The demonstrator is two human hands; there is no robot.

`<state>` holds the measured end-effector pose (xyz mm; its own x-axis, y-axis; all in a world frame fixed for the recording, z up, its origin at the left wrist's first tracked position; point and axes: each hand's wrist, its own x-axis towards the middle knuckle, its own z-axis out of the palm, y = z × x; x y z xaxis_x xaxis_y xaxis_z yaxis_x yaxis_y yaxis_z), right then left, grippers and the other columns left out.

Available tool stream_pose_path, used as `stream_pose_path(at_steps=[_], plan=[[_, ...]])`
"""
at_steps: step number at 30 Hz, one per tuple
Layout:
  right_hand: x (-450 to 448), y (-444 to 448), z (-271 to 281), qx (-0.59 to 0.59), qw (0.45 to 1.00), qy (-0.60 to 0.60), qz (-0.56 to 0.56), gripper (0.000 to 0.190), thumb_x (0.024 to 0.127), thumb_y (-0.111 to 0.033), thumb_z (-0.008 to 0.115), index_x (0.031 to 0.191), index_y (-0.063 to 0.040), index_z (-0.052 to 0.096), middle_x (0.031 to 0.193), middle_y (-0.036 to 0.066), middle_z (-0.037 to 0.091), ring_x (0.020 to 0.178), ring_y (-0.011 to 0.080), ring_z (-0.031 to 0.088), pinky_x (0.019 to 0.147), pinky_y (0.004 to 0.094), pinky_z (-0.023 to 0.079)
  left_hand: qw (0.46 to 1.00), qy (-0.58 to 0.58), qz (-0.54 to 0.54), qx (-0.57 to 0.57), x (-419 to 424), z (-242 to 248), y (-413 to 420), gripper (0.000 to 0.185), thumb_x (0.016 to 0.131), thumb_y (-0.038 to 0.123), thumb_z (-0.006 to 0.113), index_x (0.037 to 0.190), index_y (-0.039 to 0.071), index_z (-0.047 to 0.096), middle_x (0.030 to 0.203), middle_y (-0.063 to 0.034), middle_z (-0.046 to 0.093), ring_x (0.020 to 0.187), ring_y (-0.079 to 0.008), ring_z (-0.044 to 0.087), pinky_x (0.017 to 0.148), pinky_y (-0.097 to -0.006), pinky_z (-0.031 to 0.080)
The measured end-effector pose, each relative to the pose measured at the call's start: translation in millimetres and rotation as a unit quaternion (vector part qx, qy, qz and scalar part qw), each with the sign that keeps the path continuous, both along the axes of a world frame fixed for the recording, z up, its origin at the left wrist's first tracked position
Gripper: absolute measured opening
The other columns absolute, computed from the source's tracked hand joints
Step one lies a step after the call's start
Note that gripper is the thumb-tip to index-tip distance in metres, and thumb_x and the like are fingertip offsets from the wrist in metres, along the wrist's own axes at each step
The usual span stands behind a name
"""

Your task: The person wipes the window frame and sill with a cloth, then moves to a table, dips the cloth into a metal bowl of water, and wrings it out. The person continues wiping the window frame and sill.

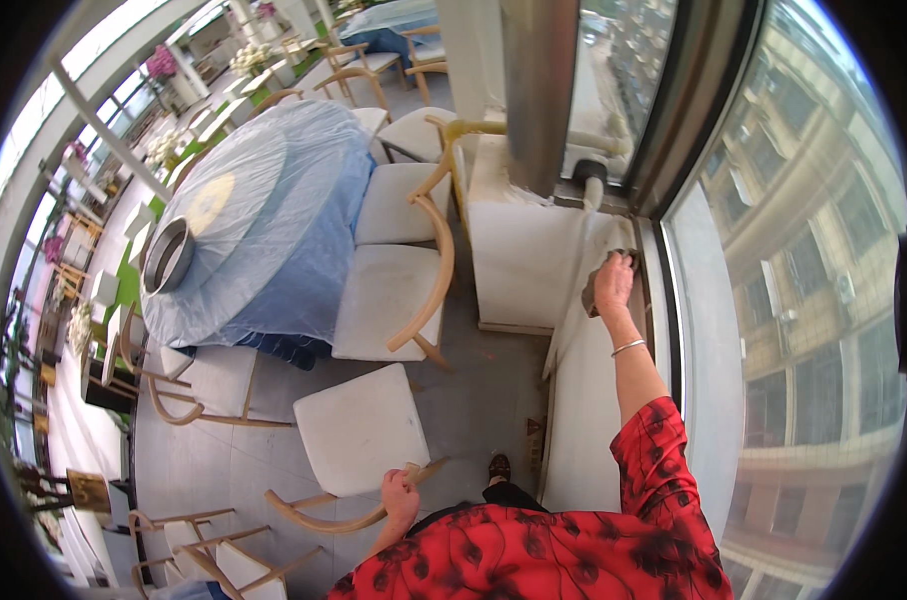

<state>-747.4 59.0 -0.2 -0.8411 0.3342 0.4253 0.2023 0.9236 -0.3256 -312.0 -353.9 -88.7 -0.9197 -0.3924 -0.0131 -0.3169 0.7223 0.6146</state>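
Note:
At the inner corner of the window sill (585, 420), my right hand (613, 283) presses a crumpled grey-brown cloth (591, 294) against the sill beside the window frame. Part of the cloth is hidden under my fingers. My left hand (400, 496) is down by my waist, its fingers curled around the curved wooden back (333, 523) of a chair. That chair's pale padded seat (362, 429) faces away from me, towards the round table.
A round table under blue cloth and clear plastic film (296, 202) carries a grey metal ring-shaped object (170, 256). Wooden chairs (393, 300) surround it. A white boxed ledge (525, 262), a pale pipe (579, 232) and a yellow pipe (457, 161) stand near the window corner.

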Motion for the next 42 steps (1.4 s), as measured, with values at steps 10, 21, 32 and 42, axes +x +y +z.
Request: stream_pose_path(at_steps=[10, 21, 32, 42], plan=[[-91.5, 30.1, -9.6, -0.044, 0.998, 0.047, 0.017, 0.021, 0.088, -0.016, 0.058, 0.100, 0.002, 0.057, 0.100, 0.026, 0.060, 0.087, 0.0432, 0.062, 0.075, 0.0505, 0.051, 0.997, -0.028, 0.070, 0.004, 24.7, 11.8, 10.8, 0.028, 0.072, -0.001, 0.062, 0.100, 0.003, 0.063, 0.107, -0.0161, 0.059, 0.086, -0.0329, 0.061, 0.073, -0.0399, 0.052], [-78.7, 19.6, -46.2, -0.169, 0.956, -0.206, 0.120, 0.015, 0.081, -0.011, 0.064, 0.093, -0.004, 0.070, 0.093, 0.020, 0.068, 0.094, 0.0399, 0.063, 0.081, 0.0456, 0.050, 0.996, 0.013, 0.090, 0.014, 58.8, 1.2, 6.0, 0.027, 0.074, 0.001, 0.065, 0.102, 0.003, 0.063, 0.108, -0.0142, 0.060, 0.076, -0.0251, 0.065, 0.069, -0.0349, 0.054], [163.4, -67.1, -161.2, -0.729, 0.623, -0.281, 0.046, 0.028, 0.092, -0.009, 0.057, 0.115, 0.006, 0.060, 0.109, 0.015, 0.065, 0.098, 0.0251, 0.063, 0.088, 0.0393, 0.052, 0.981, 0.062, 0.106, 0.149, 80.9, 24.7, -42.9, 0.027, 0.077, -0.001, 0.064, 0.104, 0.002, 0.062, 0.112, -0.0147, 0.058, 0.076, -0.0254, 0.065, 0.069, -0.0348, 0.055], [327.4, -374.7, -75.2, -0.843, 0.289, -0.405, 0.205, 0.036, 0.095, -0.012, 0.046, 0.127, 0.002, 0.052, 0.112, 0.015, 0.064, 0.100, 0.0283, 0.064, 0.088, 0.0426, 0.054, 0.939, 0.104, 0.288, 0.154, 221.9, 20.1, -147.2, 0.030, 0.075, -0.005, 0.064, 0.105, 0.003, 0.062, 0.109, -0.0136, 0.058, 0.070, -0.0207, 0.062, 0.062, -0.0310, 0.053]])
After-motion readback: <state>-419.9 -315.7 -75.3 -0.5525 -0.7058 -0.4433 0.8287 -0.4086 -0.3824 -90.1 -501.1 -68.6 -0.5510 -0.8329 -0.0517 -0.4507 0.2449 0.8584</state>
